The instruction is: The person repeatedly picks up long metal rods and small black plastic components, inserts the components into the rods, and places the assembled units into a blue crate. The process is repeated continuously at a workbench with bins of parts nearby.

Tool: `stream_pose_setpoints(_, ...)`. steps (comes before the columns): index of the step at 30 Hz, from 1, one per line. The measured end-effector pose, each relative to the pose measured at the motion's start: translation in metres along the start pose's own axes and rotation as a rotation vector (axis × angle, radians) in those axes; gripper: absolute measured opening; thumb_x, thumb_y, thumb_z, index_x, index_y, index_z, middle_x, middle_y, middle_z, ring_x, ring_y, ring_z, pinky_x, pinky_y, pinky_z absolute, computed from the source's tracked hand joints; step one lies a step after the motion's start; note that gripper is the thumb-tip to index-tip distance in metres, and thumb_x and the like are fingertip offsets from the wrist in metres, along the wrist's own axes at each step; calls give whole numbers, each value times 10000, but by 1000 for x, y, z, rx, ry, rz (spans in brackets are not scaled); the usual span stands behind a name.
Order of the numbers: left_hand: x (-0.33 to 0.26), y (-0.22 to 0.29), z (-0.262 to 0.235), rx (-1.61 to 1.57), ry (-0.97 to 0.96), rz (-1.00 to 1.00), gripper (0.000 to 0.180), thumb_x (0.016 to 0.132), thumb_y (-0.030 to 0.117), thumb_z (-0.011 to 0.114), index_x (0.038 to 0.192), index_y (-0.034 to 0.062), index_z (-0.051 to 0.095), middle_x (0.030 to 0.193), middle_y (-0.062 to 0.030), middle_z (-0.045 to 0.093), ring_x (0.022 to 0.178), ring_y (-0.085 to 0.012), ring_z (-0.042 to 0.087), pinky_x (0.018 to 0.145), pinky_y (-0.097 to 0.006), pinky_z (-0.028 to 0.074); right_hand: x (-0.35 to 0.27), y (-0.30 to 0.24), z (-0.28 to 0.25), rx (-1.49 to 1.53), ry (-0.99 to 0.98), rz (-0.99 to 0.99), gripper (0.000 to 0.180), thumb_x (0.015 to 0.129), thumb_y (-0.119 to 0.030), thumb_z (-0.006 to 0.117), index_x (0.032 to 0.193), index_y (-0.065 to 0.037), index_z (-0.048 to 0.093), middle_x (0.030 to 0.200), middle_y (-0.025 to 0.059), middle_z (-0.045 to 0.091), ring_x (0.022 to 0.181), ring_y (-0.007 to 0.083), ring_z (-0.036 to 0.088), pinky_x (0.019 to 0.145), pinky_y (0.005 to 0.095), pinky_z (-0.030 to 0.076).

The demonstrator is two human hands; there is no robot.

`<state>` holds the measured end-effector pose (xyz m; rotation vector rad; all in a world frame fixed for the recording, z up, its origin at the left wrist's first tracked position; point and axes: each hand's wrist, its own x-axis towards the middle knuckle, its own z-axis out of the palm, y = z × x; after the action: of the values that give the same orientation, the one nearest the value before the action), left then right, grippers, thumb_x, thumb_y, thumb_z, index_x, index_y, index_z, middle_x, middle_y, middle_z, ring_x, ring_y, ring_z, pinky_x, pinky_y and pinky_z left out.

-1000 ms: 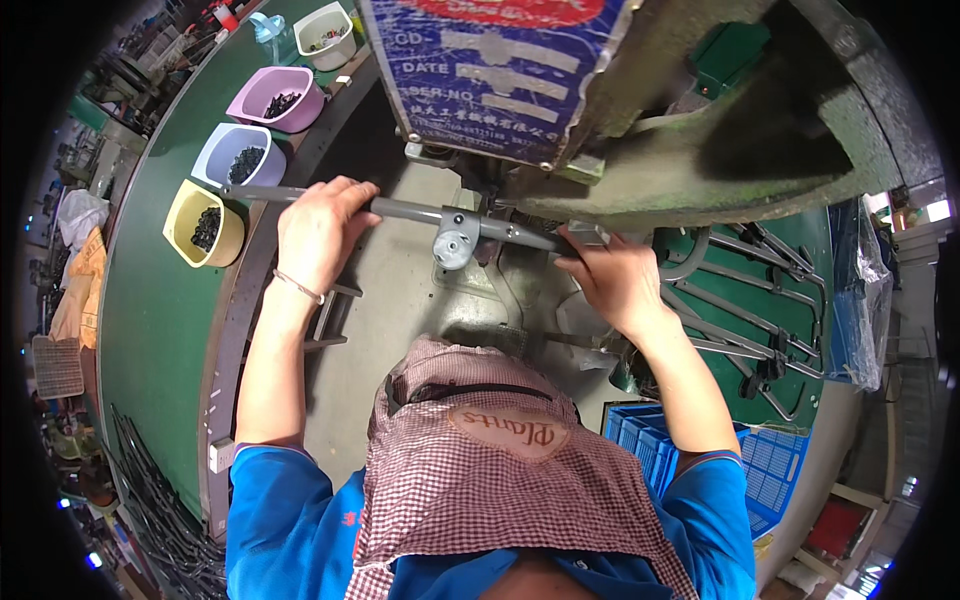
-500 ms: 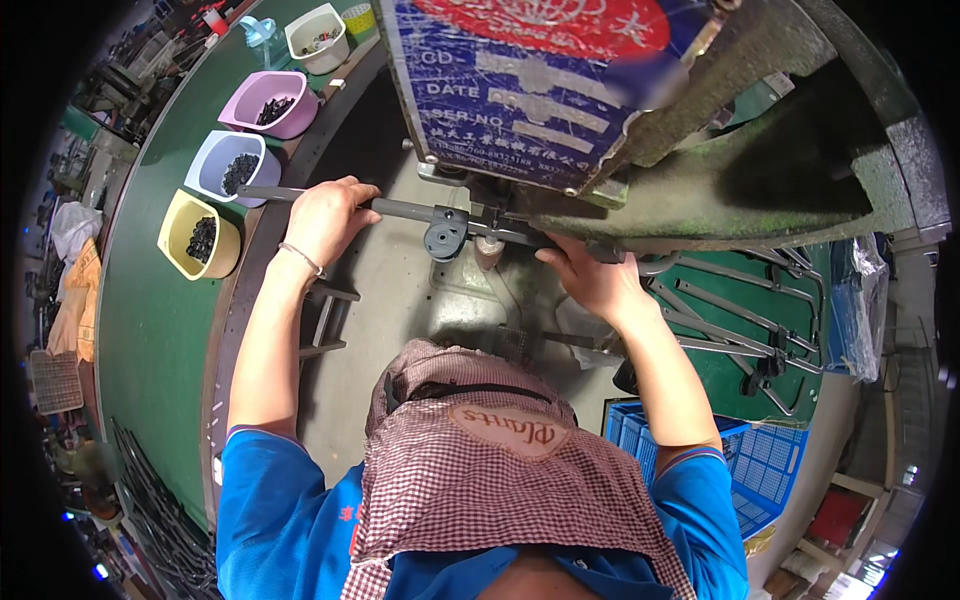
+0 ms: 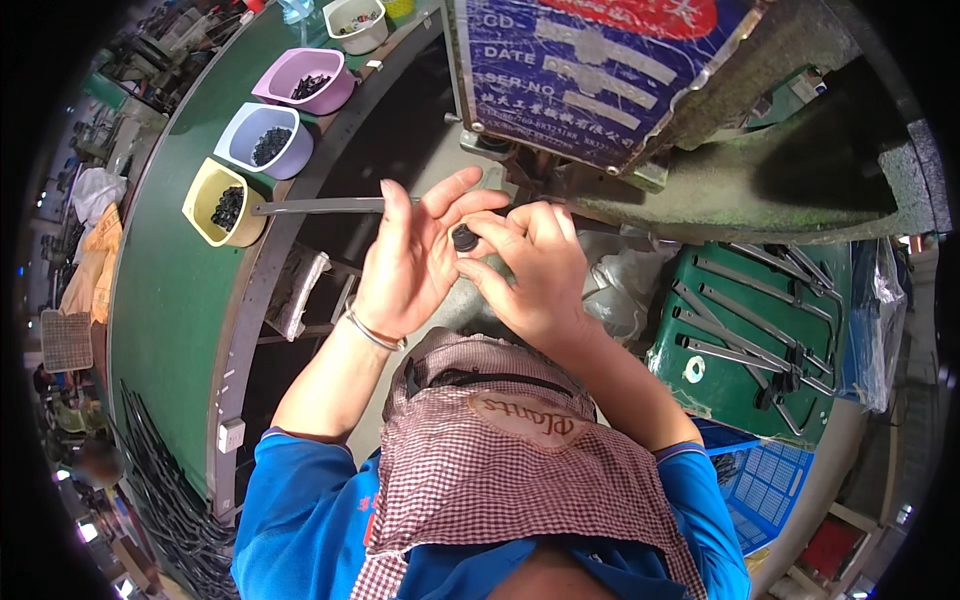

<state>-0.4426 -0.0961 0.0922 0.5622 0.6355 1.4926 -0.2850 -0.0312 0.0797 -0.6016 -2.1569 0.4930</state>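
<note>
A small black round plastic part (image 3: 465, 238) sits between the thumb and fingers of my right hand (image 3: 540, 265), which is closed on it. My left hand (image 3: 408, 262) is open beside it, palm turned up and fingers stretched out. Behind both hands runs a grey metal tube (image 3: 325, 205), its left end by the yellow bin. The hands hide its middle stretch. Just beyond them stands a green machine (image 3: 800, 195) with a blue and red plate (image 3: 580, 90).
Yellow (image 3: 192, 207), blue (image 3: 240, 158) and pink (image 3: 275, 75) bins of small black parts line the green bench (image 3: 160, 310) at left. Several bent metal frames (image 3: 745, 318) lie on a green surface at right, above a blue crate (image 3: 770, 490).
Both hands have left the grey tube and come together in front of it. The black part now shows in my right fingers, and my left hand has opened. The whole view has shifted somewhat.
</note>
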Motion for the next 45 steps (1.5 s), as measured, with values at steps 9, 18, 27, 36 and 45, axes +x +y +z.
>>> stream_pose_setpoints(9,-16,-23,16,45,151,-90,607,1024,169,584,1537,8,302,1423,-196,529,1172,-204,610,930,-284,543,-25,4,7,-8,108,-51,359,717,-131,780,1048,-71,657,1052,40,648,932,258,592,808,411,448)
stream_pose_setpoints(18,-29,-12,-16,1142,149,396,288,931,-20,612,1207,25,680,1028,-116,721,939,-201,697,834,-294,541,-22,34,-10,-150,155,149,259,816,-129,770,1054,-45,711,980,111,702,915,318,650,833,415,504)
stream_pose_setpoints(27,-12,31,-92,2116,224,437,424,788,170,781,1191,113,666,1124,-52,652,1107,-269,590,1102,-524,335,-6,59,6,-495,-8,-44,336,821,-298,794,985,-12,734,936,124,711,912,339,644,855,447,480)
stream_pose_setpoints(36,24,60,-109,2051,-35,511,352,814,151,751,1151,84,676,944,-59,629,929,-265,586,925,-408,415,-3,56,11,-259,80,105,350,784,-291,824,988,-17,745,918,134,730,853,329,685,791,408,530)
stream_pose_setpoints(45,48,67,-118,1999,-151,563,327,791,164,777,1102,111,691,881,-44,604,895,-257,580,888,-403,417,-4,39,6,-365,-97,479,500,758,-406,824,1077,-32,734,999,157,733,948,324,690,829,408,529)
